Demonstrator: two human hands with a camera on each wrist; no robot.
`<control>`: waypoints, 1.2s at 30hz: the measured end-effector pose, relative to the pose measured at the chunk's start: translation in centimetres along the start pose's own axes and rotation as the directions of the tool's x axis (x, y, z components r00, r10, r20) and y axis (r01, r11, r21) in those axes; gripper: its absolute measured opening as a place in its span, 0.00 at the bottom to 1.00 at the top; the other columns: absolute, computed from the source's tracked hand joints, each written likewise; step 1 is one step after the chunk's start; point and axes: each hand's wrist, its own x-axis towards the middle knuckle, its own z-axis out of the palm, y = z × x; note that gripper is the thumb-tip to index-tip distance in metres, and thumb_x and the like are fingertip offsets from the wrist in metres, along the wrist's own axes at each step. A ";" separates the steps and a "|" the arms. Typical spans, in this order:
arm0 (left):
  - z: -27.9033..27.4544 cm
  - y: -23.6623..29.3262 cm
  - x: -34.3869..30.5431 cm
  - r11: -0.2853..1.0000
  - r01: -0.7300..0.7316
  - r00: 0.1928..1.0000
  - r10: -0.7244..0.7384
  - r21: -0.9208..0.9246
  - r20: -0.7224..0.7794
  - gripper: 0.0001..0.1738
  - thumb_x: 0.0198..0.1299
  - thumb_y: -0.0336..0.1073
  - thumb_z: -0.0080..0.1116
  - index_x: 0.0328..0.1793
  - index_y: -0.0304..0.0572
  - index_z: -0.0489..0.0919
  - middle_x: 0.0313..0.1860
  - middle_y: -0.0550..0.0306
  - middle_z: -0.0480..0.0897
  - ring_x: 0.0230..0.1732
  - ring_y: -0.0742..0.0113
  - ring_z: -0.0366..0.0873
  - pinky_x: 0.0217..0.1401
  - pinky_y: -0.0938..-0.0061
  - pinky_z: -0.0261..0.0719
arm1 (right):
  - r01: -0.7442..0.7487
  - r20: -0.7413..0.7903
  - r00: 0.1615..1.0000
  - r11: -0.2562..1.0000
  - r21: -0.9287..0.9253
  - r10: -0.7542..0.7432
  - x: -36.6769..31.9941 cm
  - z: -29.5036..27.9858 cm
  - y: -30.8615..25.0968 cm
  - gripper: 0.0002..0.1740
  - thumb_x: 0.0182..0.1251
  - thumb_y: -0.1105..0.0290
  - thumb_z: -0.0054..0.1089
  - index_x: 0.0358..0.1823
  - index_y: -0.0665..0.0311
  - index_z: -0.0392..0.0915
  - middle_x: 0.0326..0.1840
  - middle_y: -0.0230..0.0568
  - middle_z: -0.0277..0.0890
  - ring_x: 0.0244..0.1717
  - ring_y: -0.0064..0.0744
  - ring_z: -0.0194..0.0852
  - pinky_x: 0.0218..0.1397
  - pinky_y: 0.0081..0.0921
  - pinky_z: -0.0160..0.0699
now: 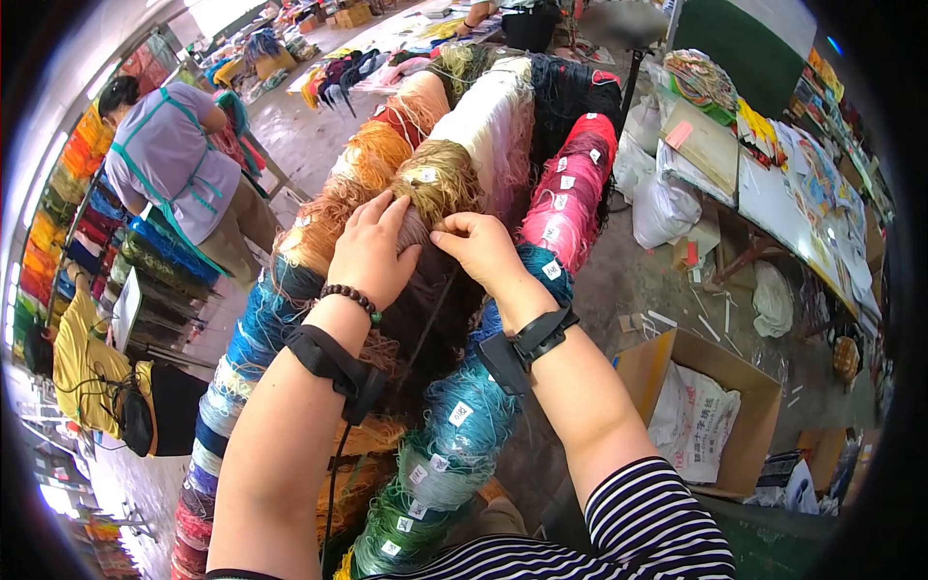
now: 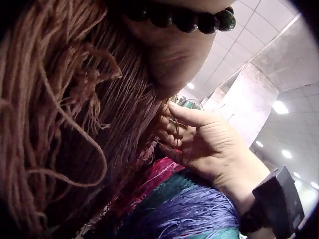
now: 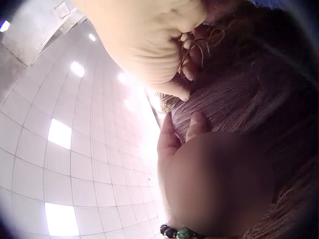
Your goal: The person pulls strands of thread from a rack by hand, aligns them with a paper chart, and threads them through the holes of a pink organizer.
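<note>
Skeins of thread hang side by side on long racks. My left hand (image 1: 372, 256) lies with extended fingers on a mauve-brown skein (image 1: 414, 230), beside an olive-brown skein (image 1: 440, 176) with a white tag. Close on its right, my right hand (image 1: 480, 253) has thumb and fingers bent together at the skein's edge. Loose brown strands (image 3: 202, 45) run between the curled fingers of the right hand (image 3: 144, 45) in the right wrist view. The left wrist view shows the right hand (image 2: 214, 144) from the palm side, past brown yarn (image 2: 114, 94).
Pink skeins (image 1: 561, 198) and teal skeins (image 1: 464, 411) line the right rack. An open cardboard box (image 1: 761, 401) stands at the lower right, below a paper-covered table (image 1: 773, 208). A person in an apron (image 1: 184, 159) stands at the left, another in yellow (image 1: 87, 362) nearby.
</note>
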 end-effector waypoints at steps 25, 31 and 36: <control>1.1 3.8 -1.0 0.051 0.577 0.755 -0.414 -0.815 0.509 0.12 0.69 0.38 0.48 0.49 0.44 0.80 0.42 0.66 0.83 0.37 0.74 0.79 0.38 0.67 0.77 | -0.188 0.235 0.971 0.748 0.637 0.044 -2.3 -2.4 -1.7 0.10 0.62 0.71 0.60 0.41 0.70 0.83 0.34 0.38 0.83 0.37 0.24 0.79 0.48 0.20 0.73; 2.2 3.2 -0.4 -0.252 0.558 0.690 -0.388 -0.790 0.611 0.14 0.69 0.39 0.47 0.56 0.51 0.78 0.46 0.71 0.82 0.47 0.78 0.76 0.48 0.74 0.67 | -0.075 0.135 0.991 0.835 0.545 0.000 -2.1 -1.8 -1.0 0.09 0.58 0.72 0.64 0.37 0.69 0.85 0.35 0.36 0.83 0.39 0.22 0.77 0.49 0.21 0.71; 2.8 2.6 -0.8 -0.278 0.529 0.734 -0.324 -0.801 0.597 0.14 0.68 0.33 0.46 0.56 0.50 0.78 0.48 0.70 0.81 0.47 0.78 0.76 0.51 0.76 0.68 | 0.007 0.098 0.993 0.880 0.475 -0.061 -2.1 -1.8 -1.0 0.08 0.58 0.72 0.64 0.36 0.70 0.85 0.34 0.35 0.82 0.39 0.22 0.76 0.49 0.21 0.71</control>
